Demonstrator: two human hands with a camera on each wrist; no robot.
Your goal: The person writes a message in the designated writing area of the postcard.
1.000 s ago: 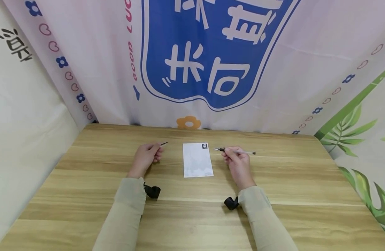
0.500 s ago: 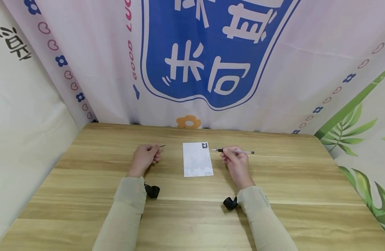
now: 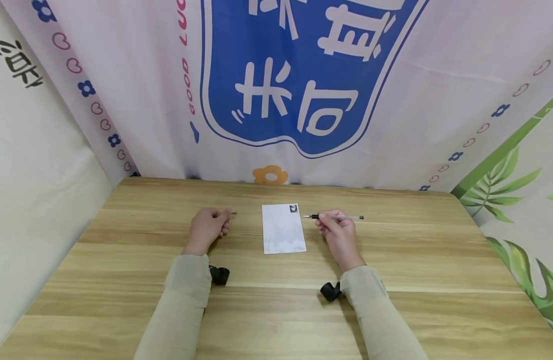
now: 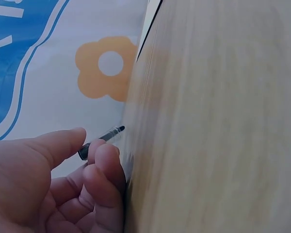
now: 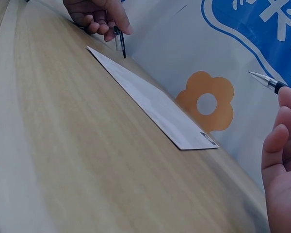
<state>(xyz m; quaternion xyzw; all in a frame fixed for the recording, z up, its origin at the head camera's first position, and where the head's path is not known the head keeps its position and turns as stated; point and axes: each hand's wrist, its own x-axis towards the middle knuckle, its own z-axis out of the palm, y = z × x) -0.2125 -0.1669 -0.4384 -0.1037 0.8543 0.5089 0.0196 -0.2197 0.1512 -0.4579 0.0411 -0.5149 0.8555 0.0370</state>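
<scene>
I see both forearms, in pale sleeves (image 3: 181, 297), reaching in from the near side of the wooden counter (image 3: 276, 320) and converging slightly toward the far edge. The left hand (image 3: 207, 226) is bent over at the far left, its thumb laid along the top and the other fingers curled beneath; between thumb and forefinger it pinches a small clear-and-black pen cap (image 4: 109, 135), the end poking out to the right. Across from it, the right hand (image 3: 340, 235) is nearly closed, thumb and fingertips pinching a clear-barrelled pen (image 3: 352, 217) by its black grip. I have the pen lying roughly sideways, tip to the left, just beside the right edge of a white card (image 3: 283, 229) that lies flat between the two hands; its stamp (image 3: 294, 208) sits at the far right corner. I cannot tell whether either hand rests on the wood. Black wrist cameras (image 3: 332, 291) jut inward from both cuffs.
</scene>
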